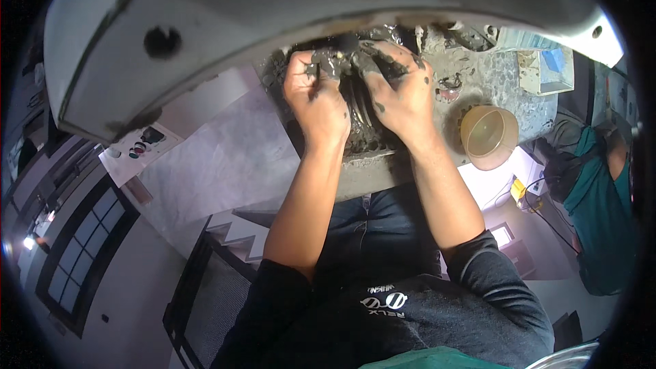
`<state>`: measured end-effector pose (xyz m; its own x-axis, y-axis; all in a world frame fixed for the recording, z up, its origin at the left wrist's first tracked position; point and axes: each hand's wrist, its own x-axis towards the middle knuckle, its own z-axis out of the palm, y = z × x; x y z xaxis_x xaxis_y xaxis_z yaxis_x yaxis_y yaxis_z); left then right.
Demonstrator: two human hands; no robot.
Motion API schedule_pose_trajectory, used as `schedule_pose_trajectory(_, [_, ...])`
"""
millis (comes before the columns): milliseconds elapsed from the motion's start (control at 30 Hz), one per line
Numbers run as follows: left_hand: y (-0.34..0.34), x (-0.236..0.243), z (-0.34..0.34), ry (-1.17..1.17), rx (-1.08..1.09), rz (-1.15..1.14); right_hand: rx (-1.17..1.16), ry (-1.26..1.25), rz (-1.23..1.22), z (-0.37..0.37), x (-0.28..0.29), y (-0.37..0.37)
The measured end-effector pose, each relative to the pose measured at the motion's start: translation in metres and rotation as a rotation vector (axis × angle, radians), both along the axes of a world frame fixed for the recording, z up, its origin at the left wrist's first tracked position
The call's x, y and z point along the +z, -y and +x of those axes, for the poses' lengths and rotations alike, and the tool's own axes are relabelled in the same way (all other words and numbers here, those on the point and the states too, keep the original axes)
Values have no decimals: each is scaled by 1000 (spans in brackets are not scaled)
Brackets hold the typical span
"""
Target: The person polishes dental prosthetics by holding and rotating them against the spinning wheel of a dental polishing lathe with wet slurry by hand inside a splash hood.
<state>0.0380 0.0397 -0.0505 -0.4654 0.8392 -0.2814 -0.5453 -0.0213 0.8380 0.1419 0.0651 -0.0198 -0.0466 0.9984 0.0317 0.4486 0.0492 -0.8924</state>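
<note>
Both hands are smeared with wet grey-black sludge and close together beneath a curved white cover (260, 27). My left hand (319, 102) has its fingers bent inward and closed. Opposite it, my right hand (403, 96) is also closed, its thumb pointing toward the left fingers. Between the fingertips is something small, dark and coated with sludge; its kind is hidden. Under the wrists lies a muddy worktop area (365, 140) with dark slurry and thin pale strips. To the right of my right hand sits a small reddish, smeared piece (449, 87).
A brownish translucent bowl (488, 135) stands by my right forearm. Farther right is a clear box (547, 82) with a blue item. The white cover arches low over the hands. Another person in green clothing (601, 198) is at the far right.
</note>
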Motion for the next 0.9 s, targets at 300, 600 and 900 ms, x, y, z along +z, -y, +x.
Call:
schedule_pose_trajectory(300, [18,7,-12,-248,-105,31,309,-611,242,20,20,11])
schedule_pose_trajectory(600, [0,5,-2,-2,-6,25,129,-60,179,4,-6,6])
schedule_pose_trajectory(900, [0,11,-12,-187,-89,-152,89,78,63,-4,2,0])
